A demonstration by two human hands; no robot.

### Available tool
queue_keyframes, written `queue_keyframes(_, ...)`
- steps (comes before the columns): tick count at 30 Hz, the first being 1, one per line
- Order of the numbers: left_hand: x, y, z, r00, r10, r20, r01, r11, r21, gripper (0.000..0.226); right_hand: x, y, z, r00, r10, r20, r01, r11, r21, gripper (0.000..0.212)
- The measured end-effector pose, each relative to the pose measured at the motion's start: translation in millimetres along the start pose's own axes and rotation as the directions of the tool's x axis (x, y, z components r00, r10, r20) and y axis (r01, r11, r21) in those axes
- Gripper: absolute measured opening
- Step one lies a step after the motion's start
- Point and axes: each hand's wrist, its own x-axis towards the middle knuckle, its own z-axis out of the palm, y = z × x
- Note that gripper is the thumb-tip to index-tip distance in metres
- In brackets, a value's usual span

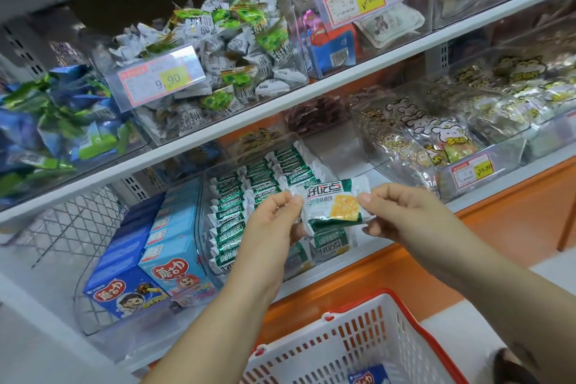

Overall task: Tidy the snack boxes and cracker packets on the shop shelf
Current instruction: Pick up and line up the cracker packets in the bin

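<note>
A single cracker packet point(335, 204), green and white with a yellow cracker printed on it, is held just right of the middle of the view, its printed face toward the camera, above the near end of a clear plastic bin point(204, 196) on the lower shelf. The left hand point(271, 218) pinches its nine o'clock edge between thumb and forefinger; the right hand point(399, 212) pinches the three o'clock edge the same way, so the packet spans flat between them. It looks light and thin, slick crinkly film over a brittle cracker, so the crimped end seals seem the safe place to hold, as now, while squeezing the middle would likely crack what is inside. From the packet, the rows of matching packets point(237, 206) standing on edge in the bin lie at nine to ten o'clock, with looser ones lying flat at six o'clock, where this one probably belongs. The blue snack boxes point(124, 284) stand beside the bin at eight o'clock, stiff card that should grip easily by the sides. A white shopping basket point(352, 340) with a red rim sits lower at six o'clock
</note>
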Motion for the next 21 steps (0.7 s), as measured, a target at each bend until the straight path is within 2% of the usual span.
queue_keyframes(2,-2.6,0.3,0.2,0.992,-0.097,0.082,0.108,0.984,-0.144,0.016,1.3,1.0,-0.1,1.0,0.014,-0.023,-0.014,1.0,-0.008,0.019)
queue_keyframes(6,-6.4,-0.6,-7.7,0.939,-0.187,0.29,0.278,0.908,-0.314,0.049,4.0,1.7,0.2,0.997,0.063,-0.039,-0.06,0.994,0.086,0.025)
queue_keyframes(10,-7.8,-1.6,-14.6,0.927,-0.242,0.287,0.335,0.877,-0.344,0.052,5.5,0.7,-2.4,0.982,0.185,0.04,-0.189,0.94,0.283,0.023)
queue_keyframes(13,-9.4,-0.1,-17.9,0.929,-0.266,0.257,0.343,0.879,-0.33,0.047,6.2,0.3,-4.5,0.965,0.249,0.086,-0.263,0.9,0.348,0.019)
queue_keyframes(16,-12.5,1.9,-19.3,0.936,-0.252,0.246,0.32,0.901,-0.294,0.049,6.6,-0.2,-4.3,0.959,0.267,0.101,-0.285,0.897,0.339,0.018)
queue_keyframes(19,-15.8,4.5,-19.8,0.955,-0.198,0.222,0.248,0.941,-0.231,0.048,7.1,0.9,-4.6,0.966,0.24,0.092,-0.256,0.935,0.247,0.017)
queue_keyframes(21,-17.0,5.3,-20.7,0.974,-0.133,0.185,0.156,0.981,-0.116,0.039,6.9,1.1,-4.6,0.978,0.195,0.07,-0.203,0.97,0.134,0.016)
